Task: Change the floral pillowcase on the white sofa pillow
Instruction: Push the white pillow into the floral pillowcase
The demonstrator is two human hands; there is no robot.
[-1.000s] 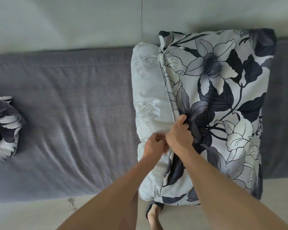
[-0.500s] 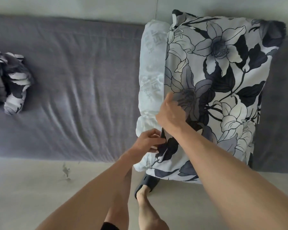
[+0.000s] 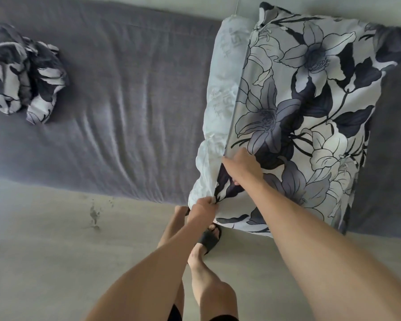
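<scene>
Hands are working the open edge of the floral pillowcase (image 3: 310,107), left hand (image 3: 203,208) pinching its lower corner and right hand (image 3: 242,166) gripping the hem, while a strip of white pillow (image 3: 220,107) on the sofa (image 3: 125,100) is showing uncovered.

Grey fabric sofa seat (image 3: 130,107), wrinkled, spanning the width. Pale wall (image 3: 125,5) behind it with thin vertical seam. Beige floor (image 3: 44,262) in front, dark stain (image 3: 94,214) near sofa edge. Soft, even light.
</scene>
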